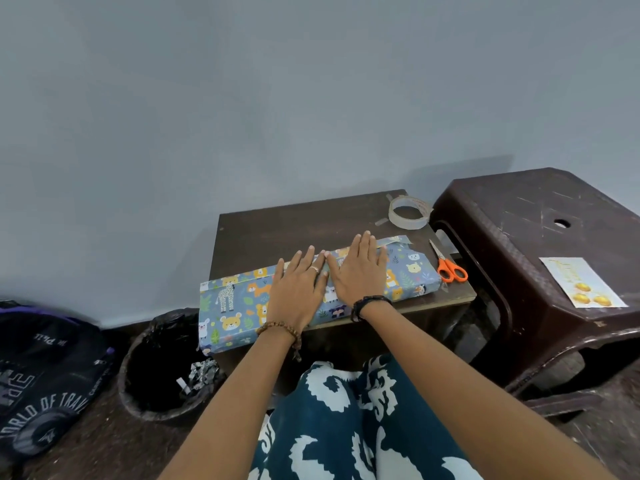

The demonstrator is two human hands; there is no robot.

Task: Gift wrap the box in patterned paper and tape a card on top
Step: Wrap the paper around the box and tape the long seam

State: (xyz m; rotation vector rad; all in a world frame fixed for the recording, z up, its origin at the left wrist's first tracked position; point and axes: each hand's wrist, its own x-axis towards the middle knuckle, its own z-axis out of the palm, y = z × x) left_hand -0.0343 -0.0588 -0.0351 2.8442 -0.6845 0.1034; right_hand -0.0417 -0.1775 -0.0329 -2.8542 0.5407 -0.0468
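Observation:
A flat box wrapped in blue animal-print paper [239, 306] lies across a small dark wooden table [294, 220], its left end hanging past the table's edge. My left hand [299, 289] and my right hand [358, 271] press flat on top of the box, side by side, fingers spread, holding nothing. A loose paper flap [394, 241] sticks out along the far edge by my right fingers. A roll of clear tape [408, 213] sits at the table's far right corner. Orange-handled scissors [448, 266] lie right of the box. A card with gold shapes [581, 282] rests on the brown stool.
A brown plastic stool [536, 216] stands right of the table. A bin lined with a black bag [162, 368] stands at the lower left, with crumpled scraps inside. A dark backpack [45, 375] lies at far left. My patterned lap [346, 427] is below the table.

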